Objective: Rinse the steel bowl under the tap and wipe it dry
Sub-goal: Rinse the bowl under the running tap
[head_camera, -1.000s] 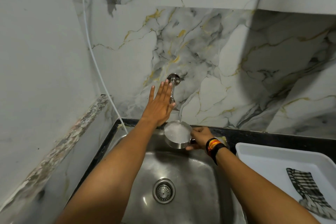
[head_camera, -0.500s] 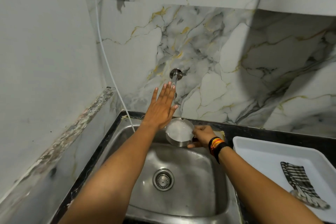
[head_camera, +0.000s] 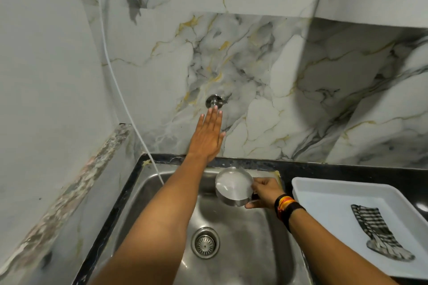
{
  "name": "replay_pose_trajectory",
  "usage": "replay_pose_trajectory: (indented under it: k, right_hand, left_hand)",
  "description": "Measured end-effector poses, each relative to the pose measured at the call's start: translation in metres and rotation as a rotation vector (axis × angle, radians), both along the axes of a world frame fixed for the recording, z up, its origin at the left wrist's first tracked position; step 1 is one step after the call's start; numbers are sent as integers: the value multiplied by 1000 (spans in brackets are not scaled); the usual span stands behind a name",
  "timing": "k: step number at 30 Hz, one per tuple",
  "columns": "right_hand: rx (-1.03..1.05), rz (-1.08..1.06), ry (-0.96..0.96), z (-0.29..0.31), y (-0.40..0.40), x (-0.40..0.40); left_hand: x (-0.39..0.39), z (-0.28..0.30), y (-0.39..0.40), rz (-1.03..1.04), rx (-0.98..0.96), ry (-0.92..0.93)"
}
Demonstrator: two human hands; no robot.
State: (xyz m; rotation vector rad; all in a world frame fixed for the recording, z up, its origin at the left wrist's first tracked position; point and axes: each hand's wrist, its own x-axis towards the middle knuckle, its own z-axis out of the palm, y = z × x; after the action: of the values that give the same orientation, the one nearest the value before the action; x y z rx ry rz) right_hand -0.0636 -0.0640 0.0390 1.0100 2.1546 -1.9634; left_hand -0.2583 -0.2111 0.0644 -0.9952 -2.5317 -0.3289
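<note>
The left hand [head_camera: 207, 137] is flat and open, fingers reaching up to the round shiny tap [head_camera: 214, 102] on the marble wall, likely to turn the water. The right hand [head_camera: 264, 193] grips the small round steel bowl [head_camera: 234, 186] by its side over the back edge of the steel sink [head_camera: 266, 238], under the tap, so water falls in. A striped cloth [head_camera: 377, 231] waits in the white tray [head_camera: 324, 194] by the sink's right edge for drying.

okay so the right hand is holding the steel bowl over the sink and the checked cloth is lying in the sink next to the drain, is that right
Not quite. In the head view the checked cloth lies in the white tray to the right of the sink, not beside the drain. The right hand does hold the steel bowl over the sink.
</note>
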Motion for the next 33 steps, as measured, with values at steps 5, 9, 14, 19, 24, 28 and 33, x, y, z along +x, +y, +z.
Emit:
replay_pose_trajectory:
  k: [5,9,14,19,24,28,33]
  right_hand:
    - [-34,-18,-13,1,17,2]
    - [-25,-30,-26,5,23,-14]
    - [-63,5,4,-3,15,-23]
    - [-78,34,13,-9,21,-20]
    - [-72,-2,8,-9,25,-27]
    - [-89,61,20,-15,13,-25]
    - [-80,41,20,-14,26,-20]
  left_hand:
    - [-23,-5,6,33,-3,57]
    - [-29,-5,10,69,-13,131]
    - [-30,-7,19,127,28,136]
    - [-31,-9,19,134,28,145]
    - [-31,-8,18,129,21,145]
    - [-31,-9,18,143,15,158]
    - [-31,-9,19,154,10,153]
